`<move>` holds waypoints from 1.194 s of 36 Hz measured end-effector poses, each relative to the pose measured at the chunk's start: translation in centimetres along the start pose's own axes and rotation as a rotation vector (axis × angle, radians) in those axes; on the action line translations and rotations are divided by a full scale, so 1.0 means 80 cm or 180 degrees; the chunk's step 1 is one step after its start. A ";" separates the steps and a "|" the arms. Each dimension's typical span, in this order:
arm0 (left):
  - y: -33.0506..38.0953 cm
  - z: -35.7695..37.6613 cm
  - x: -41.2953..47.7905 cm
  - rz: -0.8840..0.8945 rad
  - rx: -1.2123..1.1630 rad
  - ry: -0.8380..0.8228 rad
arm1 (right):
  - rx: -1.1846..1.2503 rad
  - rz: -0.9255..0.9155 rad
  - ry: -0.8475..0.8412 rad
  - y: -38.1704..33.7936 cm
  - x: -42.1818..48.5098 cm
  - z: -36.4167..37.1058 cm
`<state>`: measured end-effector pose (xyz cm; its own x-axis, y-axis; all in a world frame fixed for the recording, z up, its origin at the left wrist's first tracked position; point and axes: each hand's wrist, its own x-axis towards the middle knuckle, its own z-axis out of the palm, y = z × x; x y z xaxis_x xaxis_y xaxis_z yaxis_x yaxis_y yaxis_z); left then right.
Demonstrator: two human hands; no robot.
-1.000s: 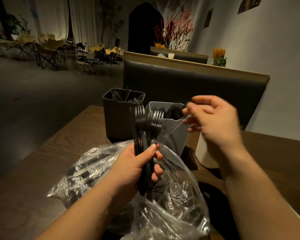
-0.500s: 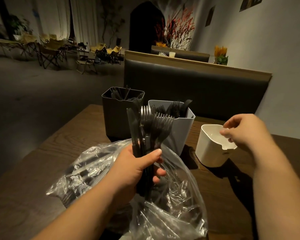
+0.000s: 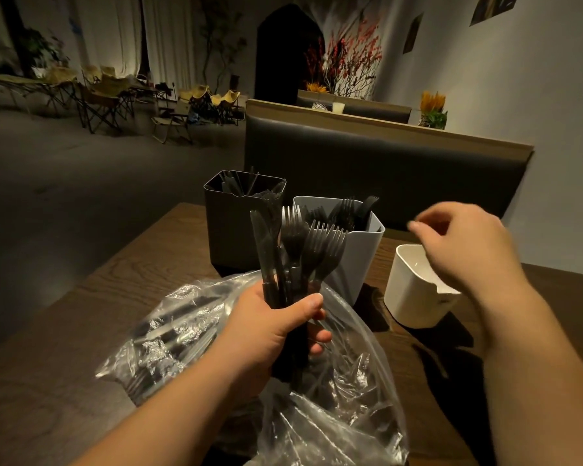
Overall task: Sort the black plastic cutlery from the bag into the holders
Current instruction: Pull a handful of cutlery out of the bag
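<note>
On wooden table (image 3: pixel 81 331), left edge slanting away: clear bag (image 3: pixel 334 415) of cutlery in front; behind, dark holder (image 3: pixel 229 230) and grey holder (image 3: pixel 360 264) side by side, white holder (image 3: pixel 411 297) apart at right. Left hand (image 3: pixel 266 331) gripping upright cutlery bundle (image 3: pixel 293 230) over bag. Right hand (image 3: pixel 465 247) above white holder, fingers loosely curled, empty.

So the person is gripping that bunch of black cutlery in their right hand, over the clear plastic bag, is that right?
Not quite. The head view shows the left hand gripping the bunch of black cutlery over the clear plastic bag; the right hand holds nothing, near the white holder.
</note>
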<state>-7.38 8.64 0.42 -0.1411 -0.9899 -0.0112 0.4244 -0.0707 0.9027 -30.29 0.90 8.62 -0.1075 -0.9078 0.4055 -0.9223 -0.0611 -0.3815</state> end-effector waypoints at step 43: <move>-0.013 -0.002 0.006 0.0254 0.0299 0.0083 | 0.3231 -0.0472 -0.1139 -0.086 -0.050 0.012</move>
<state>-7.77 8.20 -0.62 -0.0863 -0.9949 0.0523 0.3474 0.0191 0.9375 -23.13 4.58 8.86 0.2459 -0.9213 0.3012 -0.1624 -0.3455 -0.9242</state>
